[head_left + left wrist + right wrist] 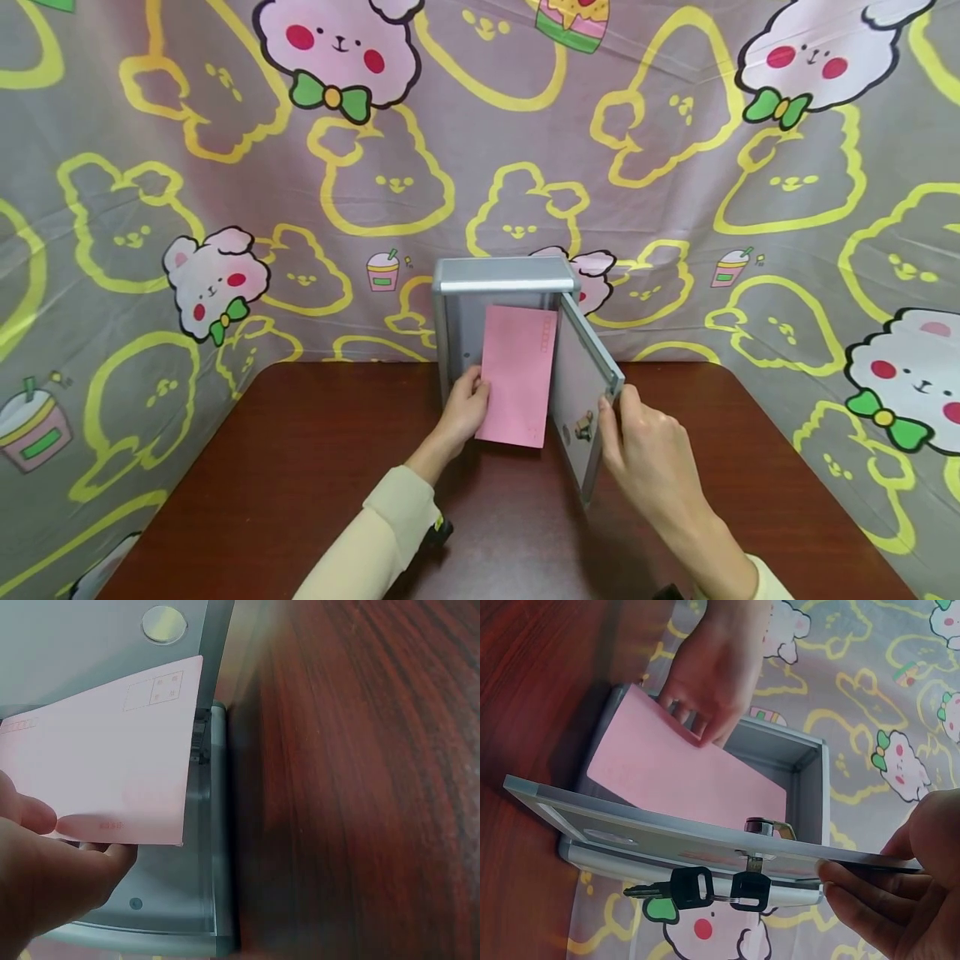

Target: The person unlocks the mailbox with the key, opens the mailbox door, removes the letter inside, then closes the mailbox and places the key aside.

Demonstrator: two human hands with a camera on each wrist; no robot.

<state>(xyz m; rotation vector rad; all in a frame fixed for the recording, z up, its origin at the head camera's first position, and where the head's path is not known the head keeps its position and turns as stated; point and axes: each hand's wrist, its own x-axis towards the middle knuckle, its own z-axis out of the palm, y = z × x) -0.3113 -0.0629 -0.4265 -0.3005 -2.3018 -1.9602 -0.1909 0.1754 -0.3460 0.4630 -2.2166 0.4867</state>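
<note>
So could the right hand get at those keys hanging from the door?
Probably yes. The right hand grips the free edge of the open door, and the keys hang from the lock on the door's outer face, with nothing covering them; it would have to let go first.

Grey metal box (501,283) stands upright at the far middle of the dark red-brown surface (300,467), its door (583,392) swung open toward the right. Left hand (467,408) pinches the left edge of a pink envelope (517,375), held upright in the box opening; right hand (651,454) grips the free edge of the door, fingers (606,421) curled round it. A cartoon-print cloth (225,208) hangs behind and to both sides.
</note>
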